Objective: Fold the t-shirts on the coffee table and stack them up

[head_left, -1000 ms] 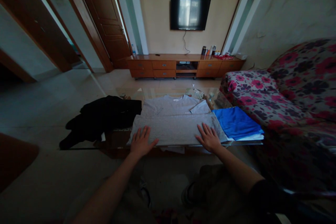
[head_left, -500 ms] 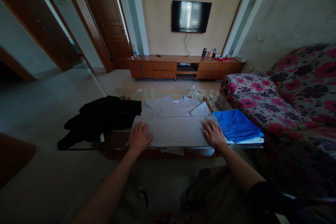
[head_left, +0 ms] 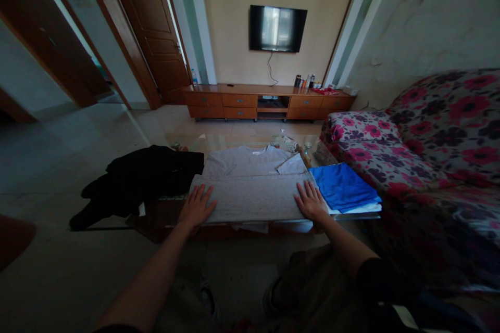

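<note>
A grey T-shirt lies on the glass coffee table, its lower half folded up toward the collar. My left hand lies flat and open on the fold's left edge, fingers spread. My right hand rests flat and open on the fold's right edge. Right beside that hand sits a folded blue garment on top of something white. A crumpled black garment sits on the left part of the table, close to my left hand.
A flowered sofa fills the right side. Beyond the table stands a wooden TV cabinet with bottles, under a wall-mounted TV. A wooden door is at the left. Small items lie at the table's far edge.
Both hands slid outward along the folded grey shirt to its left and right edges. The camera view shifted slightly.
</note>
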`<state>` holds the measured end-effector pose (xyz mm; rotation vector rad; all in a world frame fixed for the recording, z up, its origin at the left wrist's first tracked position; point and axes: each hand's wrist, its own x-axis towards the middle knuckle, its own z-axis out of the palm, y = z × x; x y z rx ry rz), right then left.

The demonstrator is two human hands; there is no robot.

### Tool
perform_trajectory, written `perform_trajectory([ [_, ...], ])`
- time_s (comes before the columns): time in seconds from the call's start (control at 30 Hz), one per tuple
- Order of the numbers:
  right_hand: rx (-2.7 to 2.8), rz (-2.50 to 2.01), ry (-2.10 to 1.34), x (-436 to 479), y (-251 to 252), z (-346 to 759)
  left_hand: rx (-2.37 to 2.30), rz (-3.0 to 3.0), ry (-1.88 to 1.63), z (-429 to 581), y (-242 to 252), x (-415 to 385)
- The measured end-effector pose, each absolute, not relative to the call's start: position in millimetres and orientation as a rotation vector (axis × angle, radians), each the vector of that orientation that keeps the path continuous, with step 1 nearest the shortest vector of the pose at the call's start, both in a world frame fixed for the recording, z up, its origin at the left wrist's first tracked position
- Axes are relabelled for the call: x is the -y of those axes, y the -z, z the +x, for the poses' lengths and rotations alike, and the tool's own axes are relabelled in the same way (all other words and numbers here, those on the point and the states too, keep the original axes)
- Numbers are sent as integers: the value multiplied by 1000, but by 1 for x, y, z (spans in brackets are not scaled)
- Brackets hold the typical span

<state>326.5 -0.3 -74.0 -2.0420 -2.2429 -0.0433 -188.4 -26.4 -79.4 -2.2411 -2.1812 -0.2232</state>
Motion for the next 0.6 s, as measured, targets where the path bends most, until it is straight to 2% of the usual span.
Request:
perform_trajectory([
  [0.3, 2156, -2111, -59, 0, 69, 315, 2210, -2189, 203, -181, 74, 25],
  [0.6, 1913, -2091, -152, -76, 54, 281, 2260, -2079, 524, -168, 47, -47],
])
